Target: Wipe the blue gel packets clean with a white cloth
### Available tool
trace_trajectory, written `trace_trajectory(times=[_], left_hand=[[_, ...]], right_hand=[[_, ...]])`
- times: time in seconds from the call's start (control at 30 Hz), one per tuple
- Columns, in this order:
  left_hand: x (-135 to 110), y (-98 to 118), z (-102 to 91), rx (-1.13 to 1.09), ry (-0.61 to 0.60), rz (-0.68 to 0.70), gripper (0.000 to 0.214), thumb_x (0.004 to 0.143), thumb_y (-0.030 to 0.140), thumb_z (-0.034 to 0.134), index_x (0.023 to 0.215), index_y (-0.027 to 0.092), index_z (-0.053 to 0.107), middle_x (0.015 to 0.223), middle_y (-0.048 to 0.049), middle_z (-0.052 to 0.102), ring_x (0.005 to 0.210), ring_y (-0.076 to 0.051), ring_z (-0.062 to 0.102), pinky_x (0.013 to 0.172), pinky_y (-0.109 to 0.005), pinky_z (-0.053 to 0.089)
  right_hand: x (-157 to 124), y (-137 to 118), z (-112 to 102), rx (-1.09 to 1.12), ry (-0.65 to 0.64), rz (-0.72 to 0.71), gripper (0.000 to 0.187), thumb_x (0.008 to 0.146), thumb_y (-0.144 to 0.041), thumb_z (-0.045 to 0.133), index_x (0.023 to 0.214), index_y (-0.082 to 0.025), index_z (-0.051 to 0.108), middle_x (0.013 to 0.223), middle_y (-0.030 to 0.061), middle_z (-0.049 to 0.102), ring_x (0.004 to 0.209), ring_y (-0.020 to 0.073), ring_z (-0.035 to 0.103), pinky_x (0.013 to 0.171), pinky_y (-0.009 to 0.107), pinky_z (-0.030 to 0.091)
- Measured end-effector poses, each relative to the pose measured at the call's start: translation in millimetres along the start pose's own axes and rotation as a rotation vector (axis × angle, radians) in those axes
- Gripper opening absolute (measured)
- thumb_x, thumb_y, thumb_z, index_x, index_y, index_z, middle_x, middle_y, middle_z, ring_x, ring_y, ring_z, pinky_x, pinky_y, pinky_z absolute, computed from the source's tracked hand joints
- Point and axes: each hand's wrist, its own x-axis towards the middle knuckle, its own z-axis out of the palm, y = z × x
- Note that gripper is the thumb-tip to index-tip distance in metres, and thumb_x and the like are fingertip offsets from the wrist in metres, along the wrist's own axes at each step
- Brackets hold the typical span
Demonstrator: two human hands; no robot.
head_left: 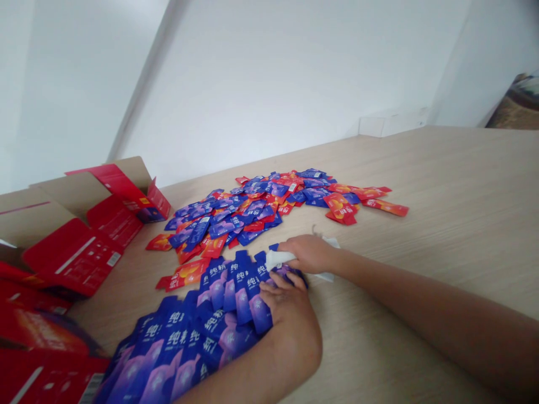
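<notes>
This looks to me like a small stockroom or packing room, though I can't tell whether it's part of a home or a business. I'm sitting at a long table with a light wood-grain top, and plain white walls meet in a corner beyond its far edge. A white block sits against the wall at the far side. To my left, opened cardboard cartons, printed red, crowd the table's near corner. Heaps of red and blue sachets cover the middle of the table. At the far right, a brown patterned object shows, too cut off to identify.
</notes>
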Motion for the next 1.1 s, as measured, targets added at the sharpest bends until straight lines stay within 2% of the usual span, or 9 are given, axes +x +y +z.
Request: trace_trajectory(times=[0.17,0.27,0.33,0.47,0.57,0.67,0.77,0.93,1.1], left_hand=[[0.2,-0.7,-0.7,-0.022,0.0,-0.009,0.058,0.079,-0.004,0.032,0.134,0.012,0.039,0.128,-0.0295,0.047,0.106,-0.037,0.055,0.084,-0.053,0.048],[0.3,-1.1,-3.5,-0.038,-0.009,-0.027,0.057,0.079,-0.003,0.031,0.133,0.013,0.041,0.129,-0.0279,0.048,0.108,-0.037,0.054,0.083,-0.052,0.049],[0.1,-1.3,-5.4,-0.049,-0.022,-0.03,0.058,0.079,-0.004,0.031,0.133,0.014,0.041,0.128,-0.027,0.048,0.108,-0.037,0.054,0.083,-0.052,0.049],[-0.4,-1.0,-5.3,-0.044,-0.029,-0.039,0.058,0.079,-0.004,0.031,0.134,0.014,0.04,0.129,-0.0274,0.047,0.108,-0.037,0.054,0.082,-0.052,0.05],[-0.2,-0.3,-1.9,-0.029,0.001,-0.025,0.058,0.078,-0.004,0.032,0.134,0.012,0.04,0.129,-0.029,0.047,0.107,-0.036,0.055,0.083,-0.052,0.049],[0.1,-0.2,-0.5,-0.023,0.009,-0.015,0.058,0.079,-0.005,0.031,0.133,0.013,0.042,0.127,-0.0283,0.049,0.106,-0.036,0.055,0.084,-0.053,0.048],[0.2,-1.0,-2.6,-0.001,-0.009,-0.012,0.059,0.079,-0.005,0.03,0.134,0.014,0.04,0.128,-0.0273,0.049,0.106,-0.036,0.055,0.082,-0.052,0.049],[-0.2,-2.0,-4.5,0.034,-0.023,-0.006,0.061,0.078,-0.005,0.031,0.135,0.014,0.037,0.129,-0.0276,0.048,0.106,-0.035,0.055,0.083,-0.05,0.05],[-1.3,0.2,0.5,0.035,0.001,-0.003,0.06,0.078,-0.005,0.031,0.134,0.013,0.04,0.127,-0.0272,0.05,0.106,-0.035,0.055,0.081,-0.05,0.05]], right_hand=[[-0.6,-3.3,-1.6,-0.003,0.089,-0.006,0.032,0.079,-0.031,0.055,0.11,-0.022,0.057,0.103,0.0061,0.064,0.095,0.0221,0.058,0.077,0.029,0.039],[0.4,-4.1,0.1,0.029,0.015,-0.037,0.03,0.08,-0.032,0.055,0.108,-0.023,0.058,0.101,0.005,0.065,0.094,0.0209,0.058,0.077,0.028,0.039],[0.6,-1.2,1.2,-0.004,-0.018,0.019,0.03,0.079,-0.033,0.055,0.108,-0.024,0.058,0.1,0.0056,0.065,0.092,0.0218,0.059,0.075,0.029,0.04],[-0.8,4.8,-0.5,-0.074,0.037,0.134,0.029,0.081,-0.031,0.053,0.109,-0.023,0.057,0.102,0.0076,0.064,0.094,0.0231,0.058,0.074,0.03,0.04],[-1.0,1.1,-3.1,-0.032,0.075,0.057,0.032,0.081,-0.03,0.053,0.111,-0.023,0.056,0.104,0.007,0.063,0.096,0.0219,0.057,0.078,0.03,0.039],[-0.1,-4.9,-2.6,0.022,0.018,-0.065,0.03,0.08,-0.031,0.054,0.109,-0.022,0.057,0.102,0.006,0.064,0.095,0.0209,0.057,0.079,0.029,0.039],[0.6,-3.7,0.8,0.008,-0.02,-0.034,0.03,0.079,-0.031,0.055,0.108,-0.023,0.058,0.102,0.0061,0.064,0.094,0.0218,0.058,0.077,0.029,0.039],[-0.9,6.1,3.7,-0.085,0.04,0.112,0.029,0.081,-0.033,0.053,0.107,-0.022,0.058,0.101,0.0078,0.064,0.091,0.0241,0.059,0.071,0.03,0.039],[-0.9,-0.3,1.7,-0.006,0.041,-0.049,0.034,0.08,-0.032,0.054,0.112,-0.022,0.056,0.101,0.0063,0.062,0.092,0.0224,0.057,0.076,0.03,0.039]])
